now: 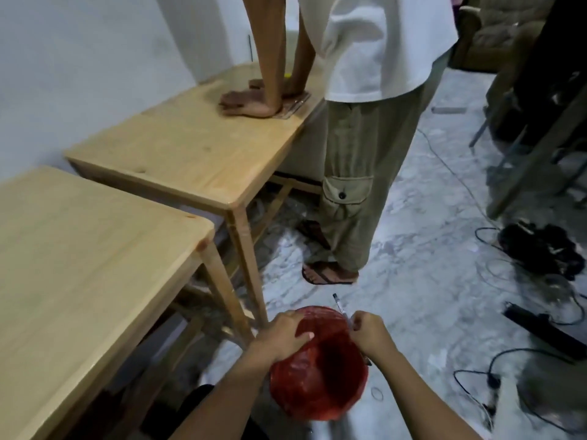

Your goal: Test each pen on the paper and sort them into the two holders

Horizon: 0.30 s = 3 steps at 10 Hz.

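Head view: my left hand (282, 335) grips the rim of a crinkled red plastic bag (320, 379). My right hand (370, 333), fingers curled, pinches a slim pen (339, 305).

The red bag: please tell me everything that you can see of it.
The bag is thin, crinkled, translucent red plastic, held in the air above the floor. Its mouth is open toward the camera; the inside looks dark. The left hand grips the left rim; the right hand pinches the right rim together with a pen.
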Motion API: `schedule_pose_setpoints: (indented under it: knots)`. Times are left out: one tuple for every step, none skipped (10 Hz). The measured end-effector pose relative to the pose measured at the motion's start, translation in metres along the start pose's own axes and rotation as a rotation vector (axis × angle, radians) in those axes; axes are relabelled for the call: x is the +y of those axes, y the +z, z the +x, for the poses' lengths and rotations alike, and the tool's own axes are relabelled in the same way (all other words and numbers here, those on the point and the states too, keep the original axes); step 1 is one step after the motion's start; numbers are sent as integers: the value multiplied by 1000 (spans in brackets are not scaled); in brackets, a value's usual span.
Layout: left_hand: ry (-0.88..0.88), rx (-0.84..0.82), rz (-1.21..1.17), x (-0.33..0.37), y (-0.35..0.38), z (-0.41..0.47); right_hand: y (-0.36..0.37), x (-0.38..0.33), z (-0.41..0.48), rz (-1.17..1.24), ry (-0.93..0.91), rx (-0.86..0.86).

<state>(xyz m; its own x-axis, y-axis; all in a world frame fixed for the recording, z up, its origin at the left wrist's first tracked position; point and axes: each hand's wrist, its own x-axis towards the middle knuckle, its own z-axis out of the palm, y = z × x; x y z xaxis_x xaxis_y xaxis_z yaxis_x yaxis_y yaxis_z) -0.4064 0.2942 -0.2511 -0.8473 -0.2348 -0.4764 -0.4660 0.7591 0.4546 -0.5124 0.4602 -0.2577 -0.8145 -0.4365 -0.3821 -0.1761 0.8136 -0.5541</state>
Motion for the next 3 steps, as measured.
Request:
schedule_pose_setpoints:
  knots:
    - [-21,-30,-24,-25,35,29,17,16,11,-56,19,-66]
    - [-24,-58,-14,-42,53,50,22,25,18,-100,26,-104]
    - [-13,-47,-48,-51,63,63,26,27,26,-96,31,-93]
